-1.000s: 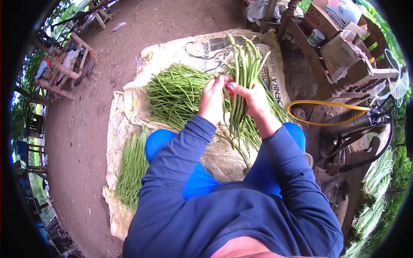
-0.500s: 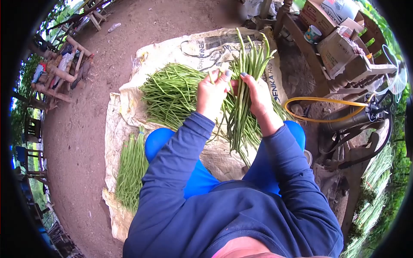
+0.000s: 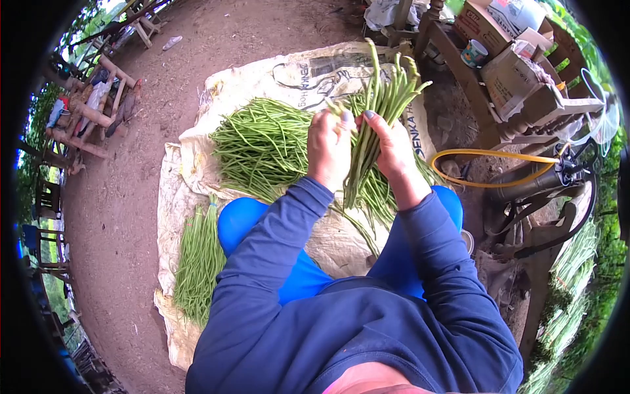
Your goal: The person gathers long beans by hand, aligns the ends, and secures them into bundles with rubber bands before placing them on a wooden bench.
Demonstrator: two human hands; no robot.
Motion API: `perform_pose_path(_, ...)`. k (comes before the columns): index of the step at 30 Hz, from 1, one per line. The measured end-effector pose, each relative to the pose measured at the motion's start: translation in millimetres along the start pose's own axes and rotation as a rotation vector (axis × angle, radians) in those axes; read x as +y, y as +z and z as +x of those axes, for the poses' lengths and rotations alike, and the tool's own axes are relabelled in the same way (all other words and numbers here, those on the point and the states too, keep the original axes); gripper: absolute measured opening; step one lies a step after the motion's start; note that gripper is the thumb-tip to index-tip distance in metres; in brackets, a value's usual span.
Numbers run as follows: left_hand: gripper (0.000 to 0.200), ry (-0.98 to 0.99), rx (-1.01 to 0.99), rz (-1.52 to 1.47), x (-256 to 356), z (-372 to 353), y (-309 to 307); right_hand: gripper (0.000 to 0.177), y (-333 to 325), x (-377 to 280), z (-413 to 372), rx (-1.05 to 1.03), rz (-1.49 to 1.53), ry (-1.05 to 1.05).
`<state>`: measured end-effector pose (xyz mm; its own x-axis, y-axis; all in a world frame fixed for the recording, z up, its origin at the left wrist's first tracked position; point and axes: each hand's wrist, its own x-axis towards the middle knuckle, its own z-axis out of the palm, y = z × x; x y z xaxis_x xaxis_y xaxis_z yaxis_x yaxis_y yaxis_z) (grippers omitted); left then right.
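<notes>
A bunch of long green string beans (image 3: pixel 363 161) stands tilted in my right hand (image 3: pixel 395 152), whose fingers wrap round its middle. Close against the bunch, my left hand (image 3: pixel 330 150) is closed in a pinch. A short pale green end pokes out above its fingertips; I cannot make out what it belongs to. To the left lies a big loose pile of string beans (image 3: pixel 259 148). More beans spread beneath the held bunch, between my knees. Beside my left knee rests a tied bundle of string beans (image 3: pixel 198 259).
Printed woven sacks (image 3: pixel 256 79) cover the dirt floor (image 3: pixel 118 217). On the right are a wooden bench (image 3: pixel 466 85) with cardboard boxes (image 3: pixel 512 79), a yellow hose (image 3: pixel 492 152) and a metal tank (image 3: pixel 525 180). A log frame (image 3: pixel 98 115) stands at the left.
My left hand has turned and shifted slightly right, its back now more upward. The bunch in my right hand has tilted, its upper ends leaning further right.
</notes>
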<state>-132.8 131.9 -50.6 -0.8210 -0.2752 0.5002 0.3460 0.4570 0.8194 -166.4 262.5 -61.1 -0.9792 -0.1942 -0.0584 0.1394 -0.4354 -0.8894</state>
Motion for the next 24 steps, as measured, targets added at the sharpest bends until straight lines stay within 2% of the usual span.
perform_pose_path(1, 0.032, -0.261, -0.040, -0.366, 0.5, 3.2, -2.4, 0.021, 0.5, -1.2, 0.8, 0.017, 0.064, 0.030)
perform_pose_path(2, 0.036, -0.266, -0.056, -0.635, -18.4, 9.3, -1.5, 0.021, 0.5, -0.4, 4.0, 0.004, 0.148, 0.027)
perform_pose_path(3, 0.038, -0.468, -0.008, -0.821, 1.6, 15.3, -10.7, 0.021, -1.4, -1.7, 3.6, 0.004, 0.148, 0.028)
perform_pose_path(5, 0.043, -0.649, 0.020, -1.004, 1.1, 26.8, -21.8, 0.022, -3.8, -6.7, 1.3, -0.117, 0.076, 0.099)
perform_pose_path(6, 0.049, -0.596, -0.055, -0.906, -2.4, 32.9, -29.5, 0.023, 3.2, -11.3, -3.9, -0.136, 0.060, 0.092)
perform_pose_path(7, 0.046, -0.533, -0.072, -0.940, -3.0, 33.8, -33.3, 0.025, 5.6, -11.2, -7.8, -0.159, 0.081, 0.130)
perform_pose_path(9, 0.044, -0.494, -0.216, -0.580, -0.9, 41.4, -37.5, 0.027, 10.9, -8.3, -11.7, -0.213, 0.047, 0.117)
perform_pose_path(10, 0.050, -0.550, -0.272, -0.528, -3.0, 42.6, -40.1, 0.028, 11.5, -7.3, -13.0, -0.243, 0.035, 0.135)
perform_pose_path(11, 0.050, -0.553, -0.263, -0.526, -3.3, 42.6, -43.3, 0.029, 11.3, -6.6, -13.3, -0.262, 0.053, 0.146)
perform_pose_path(13, 0.037, -0.555, -0.310, -0.532, -3.5, 43.7, -49.6, 0.027, 10.3, -4.8, -11.1, -0.227, 0.098, 0.177)
perform_pose_path(15, 0.030, -0.570, -0.341, -0.554, -6.1, 44.2, -54.1, 0.025, 10.1, -3.2, -11.9, -0.163, 0.135, 0.132)
perform_pose_path(18, 0.021, -0.707, -0.190, -0.742, 0.3, 43.7, -55.8, 0.024, 5.3, 1.1, -7.4, -0.133, 0.042, 0.108)
perform_pose_path(22, 0.008, -0.694, -0.087, -0.746, -10.2, 34.5, -49.2, 0.022, 9.0, -3.8, -7.9, -0.114, -0.013, 0.035)
perform_pose_path(23, 0.008, -0.691, -0.085, -0.745, -10.7, 32.0, -48.8, 0.022, 8.8, -4.0, -8.1, -0.116, -0.012, 0.033)
perform_pose_path(24, 0.010, -0.721, -0.178, -0.796, -8.2, 30.6, -49.1, 0.022, 7.8, -4.2, -7.8, -0.115, -0.021, 0.038)
